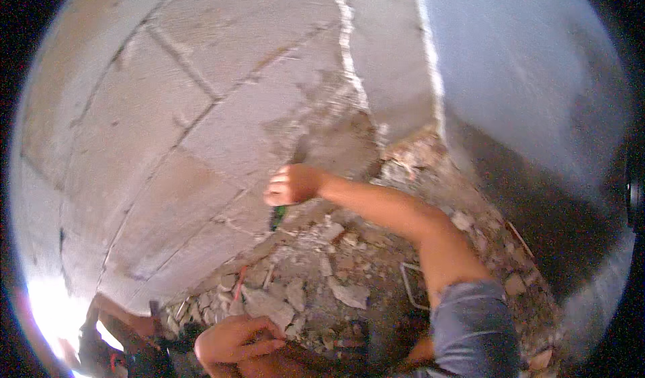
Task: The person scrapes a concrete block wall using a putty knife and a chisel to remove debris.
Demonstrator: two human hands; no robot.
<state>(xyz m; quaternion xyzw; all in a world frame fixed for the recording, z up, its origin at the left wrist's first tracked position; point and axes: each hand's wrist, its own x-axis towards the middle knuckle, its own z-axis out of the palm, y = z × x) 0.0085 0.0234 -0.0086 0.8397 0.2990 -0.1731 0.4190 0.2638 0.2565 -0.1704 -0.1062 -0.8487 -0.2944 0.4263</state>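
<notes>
Against the lower part of a block wall (201, 176), my right hand (292, 184) is closed round a tool with a green-and-black handle (277, 217). The handle's end sticks out below my fist; the tool's working end is hard to make out at the wall, so its kind does not show. Rough, damp-looking mortar (342, 136) lies just above and right of this hand. Low in the view, my left hand (238, 343) hovers or rests near my body with its fingers curled in, and nothing shows in them.
Broken stone and rubble (349, 294) cover the ground along the wall's foot. A thin red object (240, 280) and a pale bent rod (406, 285) lie among it. At right stands a smooth grey wall (524, 62). Dark blurred shapes (134, 344) fill the lower left.
</notes>
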